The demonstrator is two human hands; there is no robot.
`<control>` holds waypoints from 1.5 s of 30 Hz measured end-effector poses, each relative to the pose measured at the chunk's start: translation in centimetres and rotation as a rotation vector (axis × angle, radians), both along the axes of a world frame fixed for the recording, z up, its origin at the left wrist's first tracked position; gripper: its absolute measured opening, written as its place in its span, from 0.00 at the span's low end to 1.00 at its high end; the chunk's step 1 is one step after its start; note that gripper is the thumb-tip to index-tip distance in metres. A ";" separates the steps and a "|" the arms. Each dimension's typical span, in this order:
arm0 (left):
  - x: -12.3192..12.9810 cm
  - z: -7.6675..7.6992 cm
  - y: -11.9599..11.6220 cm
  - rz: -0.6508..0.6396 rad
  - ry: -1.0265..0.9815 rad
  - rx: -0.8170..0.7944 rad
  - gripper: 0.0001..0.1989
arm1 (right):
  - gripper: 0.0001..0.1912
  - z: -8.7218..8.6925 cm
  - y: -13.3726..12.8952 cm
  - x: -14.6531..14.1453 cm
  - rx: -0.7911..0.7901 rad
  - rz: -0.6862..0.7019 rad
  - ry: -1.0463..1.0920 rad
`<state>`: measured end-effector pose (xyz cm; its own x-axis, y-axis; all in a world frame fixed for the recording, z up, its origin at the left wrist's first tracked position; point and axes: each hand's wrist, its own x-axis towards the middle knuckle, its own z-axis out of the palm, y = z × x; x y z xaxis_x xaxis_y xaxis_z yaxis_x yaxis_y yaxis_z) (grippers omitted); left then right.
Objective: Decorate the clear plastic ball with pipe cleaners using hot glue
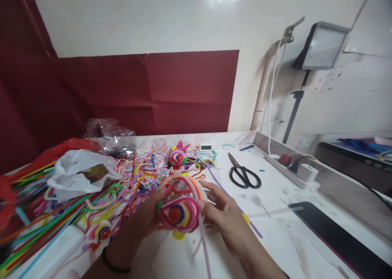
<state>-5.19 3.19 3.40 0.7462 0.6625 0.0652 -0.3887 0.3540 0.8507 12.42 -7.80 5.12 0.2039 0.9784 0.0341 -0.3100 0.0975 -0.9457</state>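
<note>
Between my two hands is a round pipe-cleaner ornament (180,214), with a clear ball showing through its coloured strips. A pink teardrop patch with blue, yellow and orange rings faces me. My left hand (150,208) is wrapped round its left side, fingertips hidden behind it. My right hand (223,215) grips the right side, its thumb where a lilac pipe cleaner (204,246) hangs down from the ornament. A similar finished-looking fish ornament (178,156) sits behind on a heap of bent pipe cleaners (141,175). Another coiled eye-shaped piece (102,232) lies left of my left forearm.
Black-handled scissors (244,177) lie on the white table to the right. Long straight pipe cleaners (39,234) and a white plastic bag (81,173) are at the left. A small digital clock (206,147), a power strip (294,175) and a dark flat slab (339,240) also stand around.
</note>
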 end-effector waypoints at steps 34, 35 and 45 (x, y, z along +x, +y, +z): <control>-1.1 1.5 0.0 0.073 0.203 0.411 0.27 | 0.27 -0.6 1.1 0.1 -0.256 -0.030 0.088; -1.2 1.6 0.1 0.065 0.225 0.426 0.28 | 0.27 -0.5 1.1 0.1 -0.258 -0.038 0.074; -1.8 2.3 0.5 0.029 0.328 0.537 0.40 | 0.20 0.7 1.4 -0.4 -0.248 0.001 -0.013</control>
<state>-6.97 3.65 5.70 0.7662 0.6211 0.1650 -0.0802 -0.1623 0.9835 12.07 -6.40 5.81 0.2045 0.9572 -0.2047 -0.2973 -0.1385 -0.9447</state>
